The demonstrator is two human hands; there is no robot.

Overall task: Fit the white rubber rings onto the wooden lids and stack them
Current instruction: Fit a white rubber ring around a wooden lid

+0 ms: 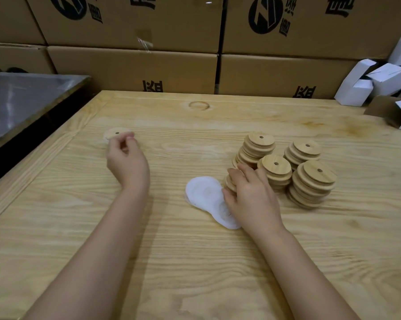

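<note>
Left hand (125, 158): fingers curled into a narrow, loose fist, fingertips at the near edge of a single round pale wooden lid with a small centre hole (116, 134). That lid lay flat on the far left of the light pine table (171, 262). It was blurred and partly covered by the fingers, so I could not tell whether they pinched it or only touched it.

Right hand (250, 197): fingers bent over the edges of a slumped row of round wooden lids (230, 182), clasping them from above. The thumb side touched a flat pile of thin white rubber rings (203, 195). The near end of that pile ran under the palm and out of sight; the ring count was unreadable.

Just beyond the right hand stood four short stacks of the same holed lids, close together: far left stack (260, 144), far right stack (305, 151), middle stack (275, 172), near right stack (315, 184).

Behind the table: brown cardboard cartons with black print (134, 65), the lettering cut off. Right edge: small white folded boxes (365, 86), partly cropped. Left: a grey metal surface (21, 100).
</note>
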